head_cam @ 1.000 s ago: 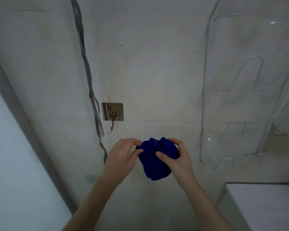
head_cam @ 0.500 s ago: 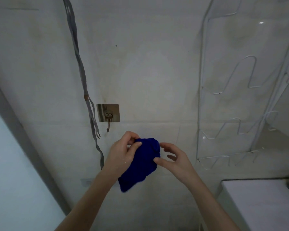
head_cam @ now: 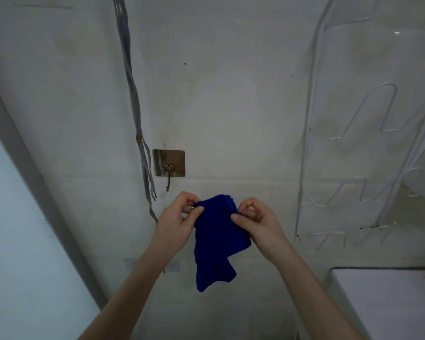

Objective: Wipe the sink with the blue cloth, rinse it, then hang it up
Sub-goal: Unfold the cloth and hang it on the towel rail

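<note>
The blue cloth (head_cam: 216, 239) hangs unfolded in front of the white tiled wall, held up by its top edge. My left hand (head_cam: 176, 220) pinches the upper left corner and my right hand (head_cam: 254, 220) pinches the upper right corner. A rusty metal hook (head_cam: 168, 176) on a square adhesive plate is fixed to the wall just above and left of my left hand. The sink is out of view.
Grey laces (head_cam: 138, 123) dangle down the wall just left of the hook. A white wire rack (head_cam: 349, 153) is mounted on the wall at the right. A white surface (head_cam: 383, 303) shows at the lower right. A pale door or panel (head_cam: 15, 241) fills the left.
The cloth went from a bunched ball between both hands to hanging open. My right hand let go briefly, then took the top right corner. The hands rose slightly toward the hook.
</note>
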